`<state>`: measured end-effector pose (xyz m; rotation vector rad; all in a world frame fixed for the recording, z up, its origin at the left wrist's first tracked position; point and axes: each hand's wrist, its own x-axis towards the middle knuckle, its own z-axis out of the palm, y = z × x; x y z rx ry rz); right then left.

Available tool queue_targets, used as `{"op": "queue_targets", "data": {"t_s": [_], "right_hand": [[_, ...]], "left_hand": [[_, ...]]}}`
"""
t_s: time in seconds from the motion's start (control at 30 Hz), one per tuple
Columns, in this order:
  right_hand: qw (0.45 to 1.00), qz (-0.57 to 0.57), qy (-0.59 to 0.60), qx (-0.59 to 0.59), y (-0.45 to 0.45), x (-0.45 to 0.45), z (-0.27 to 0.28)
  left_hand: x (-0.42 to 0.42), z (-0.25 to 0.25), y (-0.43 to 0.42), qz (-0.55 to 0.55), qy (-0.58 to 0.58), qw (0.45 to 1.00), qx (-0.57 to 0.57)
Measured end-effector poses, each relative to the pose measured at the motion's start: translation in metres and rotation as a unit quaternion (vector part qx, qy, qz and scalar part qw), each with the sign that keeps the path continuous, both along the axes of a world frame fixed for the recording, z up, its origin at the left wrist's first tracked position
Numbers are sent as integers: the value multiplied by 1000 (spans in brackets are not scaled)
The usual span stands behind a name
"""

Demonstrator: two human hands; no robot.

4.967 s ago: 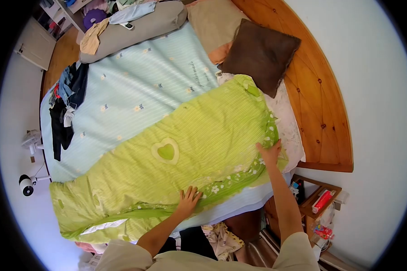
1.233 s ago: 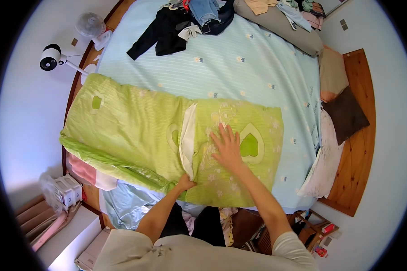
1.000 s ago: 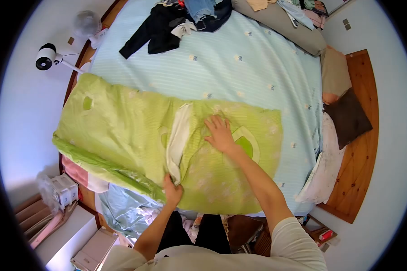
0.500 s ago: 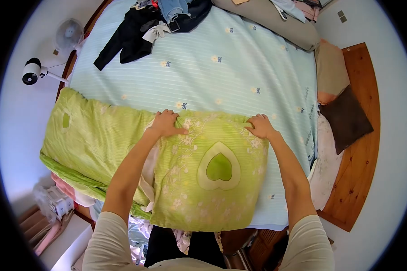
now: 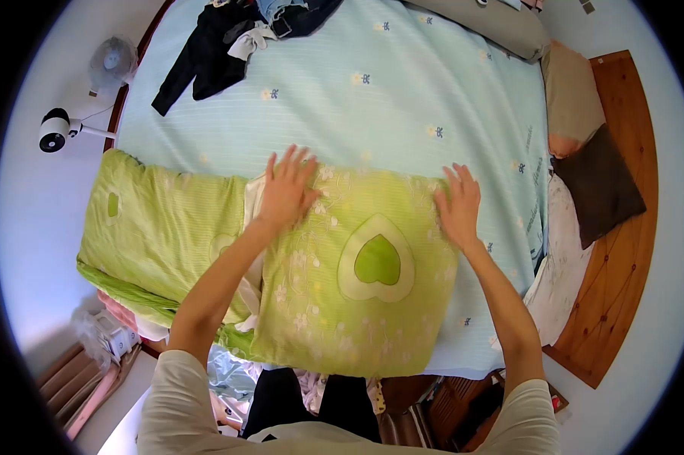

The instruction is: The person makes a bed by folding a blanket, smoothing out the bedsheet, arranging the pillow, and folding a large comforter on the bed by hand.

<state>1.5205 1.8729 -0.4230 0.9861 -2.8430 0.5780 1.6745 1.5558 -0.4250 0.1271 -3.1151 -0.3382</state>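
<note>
A green quilt (image 5: 319, 318) with a heart patch lies folded along the near side of the bed, its right part doubled over on top. My left hand (image 5: 287, 189) is over the far left corner of that folded part, fingers spread and slightly blurred. At the far right corner, my right hand (image 5: 457, 203) has its fingers stretched out along the quilt's edge. Neither hand grips the cloth. Whether the palms press on the quilt or hover just over it, I cannot tell. A strip of pale lining shows beside my left forearm.
The light blue bed sheet (image 5: 319, 114) stretches beyond the quilt. Dark clothes (image 5: 213, 61) lie at the far left. A brown cushion (image 5: 600, 186) rests by the wooden headboard (image 5: 622, 227). A white camera (image 5: 56, 130) and a covered fan (image 5: 113, 62) stand at left.
Both hands have let go of the quilt's far edge, and their fingers have opened and stretched forward. The view has shifted slightly.
</note>
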Motion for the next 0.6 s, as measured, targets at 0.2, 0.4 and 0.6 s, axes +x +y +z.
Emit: {"op": "queue_targets", "data": {"t_s": [0.2, 0.4, 0.6], "right_hand": [[981, 12, -137, 137, 70, 137, -17], [942, 49, -245, 226, 188, 348, 4], [963, 53, -210, 162, 164, 378, 24]], "left_hand": [[140, 0, 62, -84, -157, 983, 39], [303, 20, 74, -65, -284, 956, 15], [317, 57, 115, -128, -195, 971, 51]]}}
